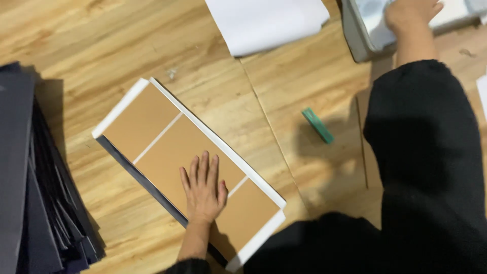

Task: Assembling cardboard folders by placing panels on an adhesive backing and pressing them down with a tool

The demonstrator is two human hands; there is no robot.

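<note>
Fingers point(203, 167) of left hand point(204, 190) spread flat on brown panelled board point(167, 137); right hand point(408, 12), at one o'clock, rests on grey tray point(357, 35), grip indiscernible.

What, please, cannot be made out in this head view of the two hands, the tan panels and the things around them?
- Right hand: its fingers run off the top edge, so its grip on the grey tray is unclear.
- Tan cardboard panels on a white backing sheet: the flat left hand covers part; the near corner is hidden by the black sleeve.
- Stack of dark grey sheets: cut by the left edge.
- Small green block: too small to identify.
</note>
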